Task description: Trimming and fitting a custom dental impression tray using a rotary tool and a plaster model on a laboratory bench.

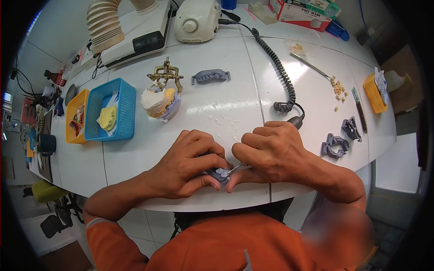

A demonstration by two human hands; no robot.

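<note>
Close to the table's front edge, my left hand (187, 163) grips a small blue-grey dental model (222, 177) between thumb and fingers. My right hand (275, 151) is closed around a dental handpiece (295, 122), whose dark rear end and cord come out behind the fist. Its thin metal bur (236, 167) points left and meets or nearly meets the model; exact contact is too small to tell. The right thumb rests beside the model's right side. Fingers cover much of the model and most of the handpiece.
A coiled cord (275, 58) runs to a control box (197, 20). A brass articulator (166, 74) holding casts, a grey model (211, 76), a blue basket (128, 108) and white dust lie beyond my hands. Tooth pieces (338, 88), a knife (360, 110) and grey models (335, 145) lie right.
</note>
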